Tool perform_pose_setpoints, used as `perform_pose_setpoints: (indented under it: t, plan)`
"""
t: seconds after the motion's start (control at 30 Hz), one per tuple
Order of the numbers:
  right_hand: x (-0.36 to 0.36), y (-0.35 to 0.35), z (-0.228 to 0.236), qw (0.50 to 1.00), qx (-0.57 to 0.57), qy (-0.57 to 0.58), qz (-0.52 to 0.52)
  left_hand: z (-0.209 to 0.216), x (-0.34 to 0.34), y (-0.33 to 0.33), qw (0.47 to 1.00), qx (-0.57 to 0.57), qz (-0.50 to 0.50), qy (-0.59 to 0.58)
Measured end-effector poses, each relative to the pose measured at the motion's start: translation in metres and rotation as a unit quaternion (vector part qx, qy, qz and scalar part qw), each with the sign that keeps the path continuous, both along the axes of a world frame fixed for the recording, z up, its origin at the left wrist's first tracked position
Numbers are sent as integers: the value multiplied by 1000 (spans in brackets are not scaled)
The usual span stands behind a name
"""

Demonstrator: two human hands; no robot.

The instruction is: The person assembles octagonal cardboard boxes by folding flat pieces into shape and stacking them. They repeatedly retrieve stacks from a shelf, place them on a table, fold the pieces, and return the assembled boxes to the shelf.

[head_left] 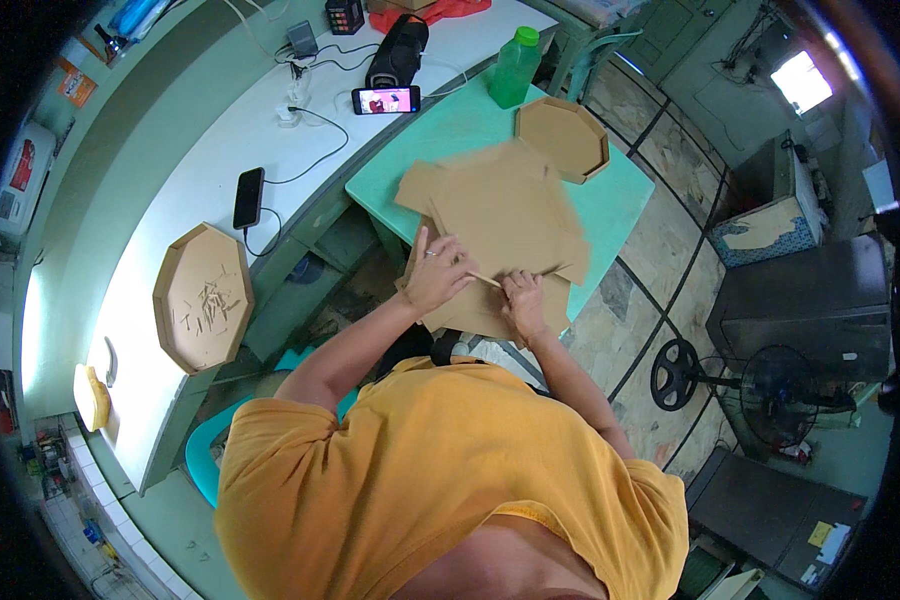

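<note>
A large brown cardboard box blank (505,205) with angled edges and raised flaps lies across the near side of the green table, tilted toward my body and slightly blurred. My left hand (440,274) pinches the narrow folded strip along its middle, the index finger stretched up along a flap. A little to the right, my right hand (523,300) is closed on the same fold, fingers curled over its edge. The lower part of the cardboard (460,312) hangs over my lap. Beyond it, near the table's far right corner, sits a finished shallow octagonal cardboard tray (562,135).
A green bottle (515,68) stands at the far edge of the green table (390,180). On the white counter are a cardboard tray (202,335) of small scraps, a charging phone (249,198), a lit phone (386,100) and a black speaker (398,52). A fan (778,395) stands at right.
</note>
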State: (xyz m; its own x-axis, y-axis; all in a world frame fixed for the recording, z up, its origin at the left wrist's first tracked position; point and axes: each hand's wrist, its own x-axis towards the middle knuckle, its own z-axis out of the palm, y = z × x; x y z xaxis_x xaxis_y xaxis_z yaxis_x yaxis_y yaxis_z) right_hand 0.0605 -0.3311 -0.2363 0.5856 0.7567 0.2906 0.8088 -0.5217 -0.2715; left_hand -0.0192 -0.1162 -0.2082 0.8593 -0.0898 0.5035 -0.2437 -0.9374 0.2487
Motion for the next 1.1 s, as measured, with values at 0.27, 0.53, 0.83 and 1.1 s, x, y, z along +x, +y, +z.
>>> perform_pose_setpoints:
  t: [0.27,0.53,0.83,1.1]
  plan:
    - [-17,34,55,997,-7,-72,36,-32,19,-29,517,-794,151,283]
    - [32,-56,121,887,352,-112,-277,-41,27,13,567,-775,29,276]
    - [-8,-60,87,811,411,307,-283,-56,51,1,808,-445,205,327]
    - [12,-73,45,648,505,441,-362,-43,41,35,406,-847,-18,342]
